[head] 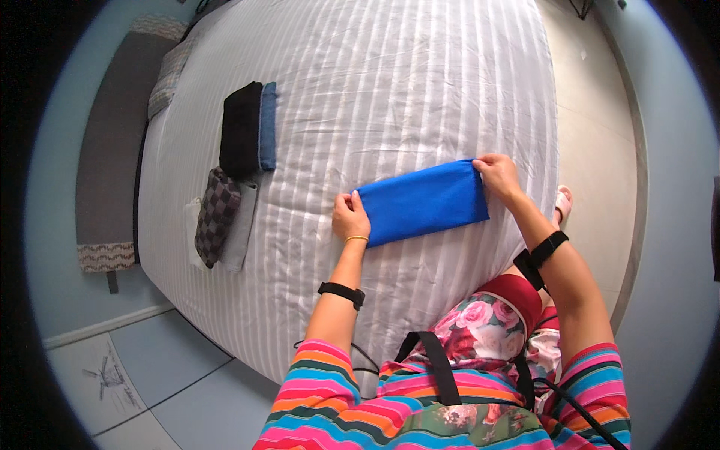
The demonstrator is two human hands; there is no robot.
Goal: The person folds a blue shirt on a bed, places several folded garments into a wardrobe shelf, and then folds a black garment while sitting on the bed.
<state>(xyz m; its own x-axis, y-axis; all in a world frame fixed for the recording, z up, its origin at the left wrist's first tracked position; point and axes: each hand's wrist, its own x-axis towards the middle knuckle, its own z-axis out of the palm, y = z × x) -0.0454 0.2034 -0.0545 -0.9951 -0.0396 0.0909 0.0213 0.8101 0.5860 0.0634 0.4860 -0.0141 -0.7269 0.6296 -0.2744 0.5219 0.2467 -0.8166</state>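
Observation:
A blue cloth [424,201], folded into a long rectangle, lies slightly slanted on the striped bed sheet [382,84]. My left hand [351,216] pinches its upper left corner between thumb and fingers. At the upper right corner, my right hand [497,175] grips the fabric the same way. The cloth's long edge between the two hands looks straight. Its underside is hidden against the bed.
Left of the blue cloth lie a folded black garment [240,129], folded blue denim [268,126], a checkered folded cloth [217,218] and a grey folded cloth [241,230]. A padded grey headboard [109,146] hangs along the left wall. Tiled floor [596,146] runs along the right.

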